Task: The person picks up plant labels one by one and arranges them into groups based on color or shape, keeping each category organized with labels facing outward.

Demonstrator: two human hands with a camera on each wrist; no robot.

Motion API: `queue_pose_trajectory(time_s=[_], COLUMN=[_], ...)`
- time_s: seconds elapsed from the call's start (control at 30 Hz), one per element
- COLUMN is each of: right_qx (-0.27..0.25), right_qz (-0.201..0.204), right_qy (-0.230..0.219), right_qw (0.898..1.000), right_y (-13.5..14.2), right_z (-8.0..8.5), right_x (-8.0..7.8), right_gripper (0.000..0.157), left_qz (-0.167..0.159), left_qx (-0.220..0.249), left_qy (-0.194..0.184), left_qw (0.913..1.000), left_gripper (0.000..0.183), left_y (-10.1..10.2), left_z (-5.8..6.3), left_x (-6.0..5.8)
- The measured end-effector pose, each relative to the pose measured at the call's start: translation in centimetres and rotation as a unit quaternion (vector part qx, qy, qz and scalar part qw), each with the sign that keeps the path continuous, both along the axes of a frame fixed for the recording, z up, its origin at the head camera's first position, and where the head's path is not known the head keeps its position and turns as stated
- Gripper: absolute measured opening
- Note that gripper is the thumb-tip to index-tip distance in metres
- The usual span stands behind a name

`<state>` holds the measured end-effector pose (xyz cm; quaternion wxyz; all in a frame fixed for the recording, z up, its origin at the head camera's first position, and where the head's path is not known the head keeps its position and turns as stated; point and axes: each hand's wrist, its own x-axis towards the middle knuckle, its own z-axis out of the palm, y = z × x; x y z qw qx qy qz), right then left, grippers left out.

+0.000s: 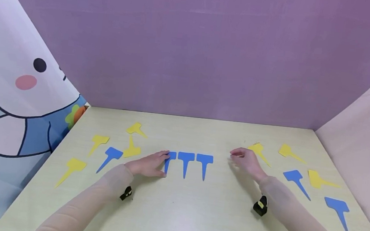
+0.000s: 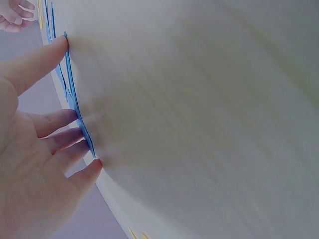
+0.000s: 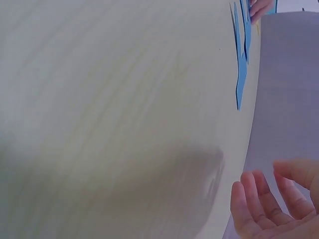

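Observation:
Three blue T-shaped plant labels lie side by side mid-table, heads away from me and points toward me: a left one [image 1: 172, 156], a middle one [image 1: 186, 160] and a right one [image 1: 205, 162]. My left hand [image 1: 148, 164] rests on the left label and partly covers it. In the left wrist view the thumb touches the pointed end of this blue label [image 2: 73, 102], and the other fingertips lie along its head. My right hand [image 1: 246, 161] hovers right of the row, fingers loosely bent with nothing in them; a yellow label [image 1: 258, 150] sits just beyond it.
On the left side are several yellow labels [image 1: 74, 166] and one blue label [image 1: 112, 155]. The right side holds more yellow labels [image 1: 318, 179] and two blue ones, one nearer the middle [image 1: 295, 176], one farther right [image 1: 338, 207]. A purple panel [image 1: 204, 57] borders the table's back edge.

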<state>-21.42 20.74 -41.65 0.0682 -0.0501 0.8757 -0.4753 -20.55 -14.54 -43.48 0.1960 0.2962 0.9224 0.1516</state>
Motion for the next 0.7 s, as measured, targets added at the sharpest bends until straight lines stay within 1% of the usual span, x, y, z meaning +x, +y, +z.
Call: queue_pose_trajectory(time_s=[0.37, 0.7], right_qx=[0.049, 0.056], right_qz=[-0.009, -0.026], right_qy=[0.034, 0.039], right_qw=[0.998, 0.997], right_y=[2.3, 5.0], right_z=[0.3, 1.0], right_x=[0.2, 1.0], right_gripper=[0.025, 0.028], left_qz=[0.007, 0.009], left_qx=[0.0, 0.003], left_qy=[-0.001, 0.003], left_qw=[1.0, 1.0], left_gripper=[0.073, 0.073], left_y=[0.0, 0.0], left_z=[-0.2, 0.0], left_x=[0.0, 0.2])
